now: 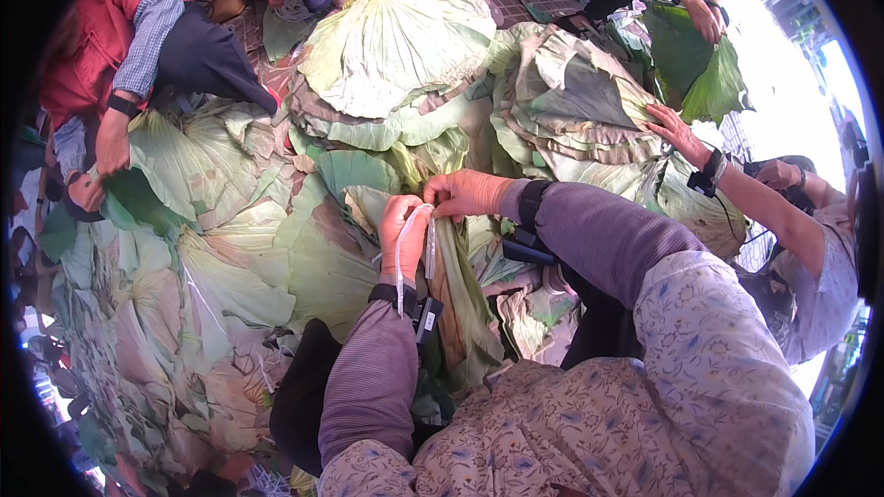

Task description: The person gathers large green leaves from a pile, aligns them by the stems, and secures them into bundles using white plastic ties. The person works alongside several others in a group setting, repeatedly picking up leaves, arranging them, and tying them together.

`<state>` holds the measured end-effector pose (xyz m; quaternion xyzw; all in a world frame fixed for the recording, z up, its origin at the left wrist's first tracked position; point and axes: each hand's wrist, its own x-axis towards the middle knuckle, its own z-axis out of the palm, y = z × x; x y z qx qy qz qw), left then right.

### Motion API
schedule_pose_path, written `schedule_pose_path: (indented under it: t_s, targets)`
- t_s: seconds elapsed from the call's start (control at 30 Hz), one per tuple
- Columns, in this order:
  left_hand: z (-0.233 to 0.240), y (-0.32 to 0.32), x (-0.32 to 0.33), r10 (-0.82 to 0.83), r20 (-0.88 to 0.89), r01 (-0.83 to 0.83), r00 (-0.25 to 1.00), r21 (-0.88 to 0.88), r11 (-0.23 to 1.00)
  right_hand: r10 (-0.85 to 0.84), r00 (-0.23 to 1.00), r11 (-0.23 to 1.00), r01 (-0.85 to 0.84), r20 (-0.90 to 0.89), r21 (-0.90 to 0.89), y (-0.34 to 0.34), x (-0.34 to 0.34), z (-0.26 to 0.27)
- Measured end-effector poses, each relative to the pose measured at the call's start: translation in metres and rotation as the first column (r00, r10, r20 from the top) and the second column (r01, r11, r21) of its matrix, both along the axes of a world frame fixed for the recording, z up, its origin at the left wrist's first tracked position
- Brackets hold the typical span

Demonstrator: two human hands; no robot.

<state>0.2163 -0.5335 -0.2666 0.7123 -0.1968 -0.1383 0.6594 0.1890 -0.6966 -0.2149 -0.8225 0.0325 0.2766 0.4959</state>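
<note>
In front of me, at the middle of the picture, both my hands meet at a gathered bundle of lotus leaves (452, 297). My left hand (402, 238) grips a thin white plastic strip (399, 262), whose one end hangs down over my wrist. My right hand (469, 193) pinches the same strip with thumb and forefinger, close against the left fingers. Another end of the strip dangles between the hands. The bundle's narrow neck lies just behind my fingers, and its leaves spread above and below. Whether the strip is knotted cannot be told.
Stacked lotus leaves (394, 48) rise ahead, with another stack (580, 96) to their right, touched by a co-worker's hand (680, 134). A person in red (90, 34) handles leaves at left. Spread leaves (235, 262) cover the left side. Another person's hands (708, 17) hold green leaves.
</note>
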Motion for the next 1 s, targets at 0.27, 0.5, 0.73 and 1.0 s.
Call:
schedule_pose_path:
  t_s: [0.27, 0.5, 0.73, 1.0]
  targets:
    - [-0.001, 0.006, -0.001, -0.097, -0.054, 0.099, 0.994, 0.021, 0.995, -0.003, 0.993, 1.0, 0.004, -0.115, 0.004, -0.002, 0.0, -0.001]
    - [-0.01, 0.008, 0.003, 0.103, -0.274, -0.042, 0.956, 0.221, 0.974, 0.049, 0.988, 0.999, -0.047, -0.147, 0.02, -0.016, 0.002, 0.001]
    - [-0.026, 0.024, 0.0, 0.351, -0.536, -0.161, 0.767, 0.369, 0.915, 0.148, 0.976, 0.971, -0.174, -0.16, -0.162, -0.028, -0.005, -0.007]
    - [-0.041, 0.054, -0.009, 0.51, -0.342, -0.462, 0.789, 0.216, 0.86, -0.395, 0.782, 0.913, 0.273, -0.483, -0.304, -0.033, -0.019, -0.035]
